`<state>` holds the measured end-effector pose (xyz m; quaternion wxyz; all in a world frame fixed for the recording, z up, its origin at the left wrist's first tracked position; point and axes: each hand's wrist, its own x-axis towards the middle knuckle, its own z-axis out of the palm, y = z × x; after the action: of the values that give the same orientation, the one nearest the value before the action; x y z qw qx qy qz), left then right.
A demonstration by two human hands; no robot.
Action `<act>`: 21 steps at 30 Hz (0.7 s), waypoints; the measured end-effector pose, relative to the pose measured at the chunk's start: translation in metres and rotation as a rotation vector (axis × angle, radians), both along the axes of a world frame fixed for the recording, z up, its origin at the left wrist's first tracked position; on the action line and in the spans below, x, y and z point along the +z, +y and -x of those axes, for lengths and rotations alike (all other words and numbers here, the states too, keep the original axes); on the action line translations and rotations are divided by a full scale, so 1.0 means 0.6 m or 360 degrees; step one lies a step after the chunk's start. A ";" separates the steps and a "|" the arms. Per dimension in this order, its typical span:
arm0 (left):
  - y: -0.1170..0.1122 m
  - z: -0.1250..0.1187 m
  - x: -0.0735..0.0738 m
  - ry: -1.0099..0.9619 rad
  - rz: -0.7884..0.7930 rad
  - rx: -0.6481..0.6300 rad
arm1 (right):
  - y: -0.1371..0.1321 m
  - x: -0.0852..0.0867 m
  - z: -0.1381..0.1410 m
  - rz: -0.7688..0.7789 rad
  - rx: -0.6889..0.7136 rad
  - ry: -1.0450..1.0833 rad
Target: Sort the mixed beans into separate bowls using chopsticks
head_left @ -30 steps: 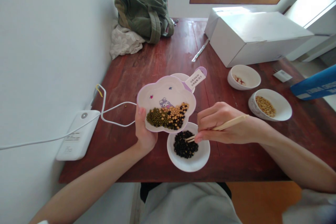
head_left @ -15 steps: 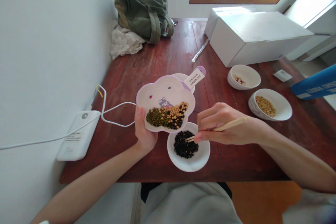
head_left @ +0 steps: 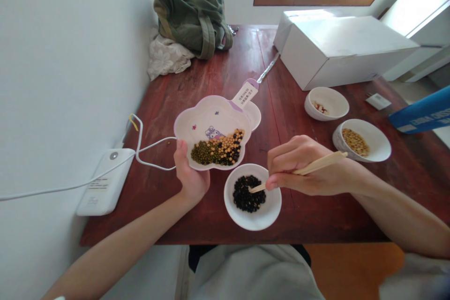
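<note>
My left hand [head_left: 191, 173] grips the near-left rim of a cloud-shaped plate [head_left: 197, 115] with a lilac edge and a labelled handle. The plate is tilted toward me, and green, yellow and black beans [head_left: 221, 147] lie along its lower side. In my right hand [head_left: 304, 164] is a pair of wooden chopsticks [head_left: 318, 164], fingers closed round them. Their tips reach into the black beans [head_left: 248, 197] in a white bowl [head_left: 237, 218] near the table's front edge. Whether the tips pinch anything is too small to tell.
Behind the plate a white bowl [head_left: 255, 115] is partly hidden. To the right stand a bowl of yellow beans [head_left: 381, 143], another bowl [head_left: 332, 98], a blue object [head_left: 422, 112] and a white box [head_left: 351, 51]. A power bank [head_left: 105, 187] with a cable is at left, a green bag [head_left: 197, 18] behind.
My left hand has moved the plate left and slightly away from me, off the black-bean bowl. My right hand has shifted slightly right, the chopstick tips staying over the black beans.
</note>
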<state>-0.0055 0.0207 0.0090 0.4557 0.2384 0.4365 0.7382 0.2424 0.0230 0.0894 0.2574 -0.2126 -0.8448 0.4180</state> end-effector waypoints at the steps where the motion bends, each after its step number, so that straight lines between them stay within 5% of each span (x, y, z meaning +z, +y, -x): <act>1: 0.000 0.000 0.000 -0.0002 -0.0012 -0.0003 | -0.001 0.004 -0.002 -0.0007 -0.0013 -0.0005; 21: 0.001 -0.001 0.002 0.0051 0.0038 0.0042 | -0.004 0.003 0.009 0.0061 -0.0015 -0.0096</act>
<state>-0.0048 0.0215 0.0104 0.4417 0.2390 0.4556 0.7350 0.2372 0.0209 0.0911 0.2297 -0.2338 -0.8431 0.4264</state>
